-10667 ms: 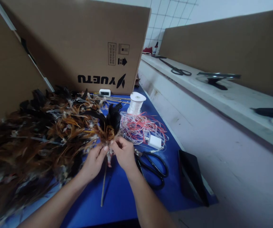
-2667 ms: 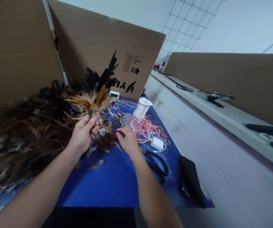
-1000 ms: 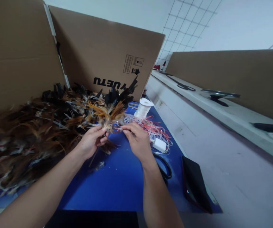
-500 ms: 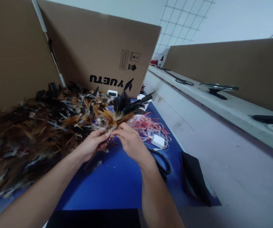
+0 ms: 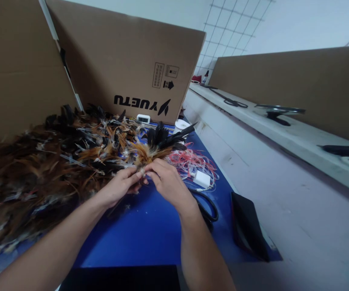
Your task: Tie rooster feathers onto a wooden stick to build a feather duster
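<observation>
A bunch of feathers [image 5: 159,141], black at the tips and orange-brown lower down, fans out away from me above the blue table. Its pale base is pinched in my left hand [image 5: 122,184], thumb on top. My right hand [image 5: 165,178] is closed at the same base, fingertips pressed together close to the left thumb. What the right fingertips grip is too small to make out. Just beyond the right hand lies a tangle of red and white ties [image 5: 192,161]. To the left spreads a large heap of brown and black feathers [image 5: 49,169].
Cardboard panels [image 5: 125,56] stand behind and left of the heap. On the blue table [image 5: 138,238] are a white adapter [image 5: 201,179], a black looped cable [image 5: 209,204], a dark wallet-like case [image 5: 248,226] and a small white digital display [image 5: 143,119]. A ledge [image 5: 253,117] with scissors [image 5: 235,103] runs along the right.
The feather bunch has dipped slightly toward me. Both hands stay at its base, with the fingers shifted a little; the right hand has come slightly lower.
</observation>
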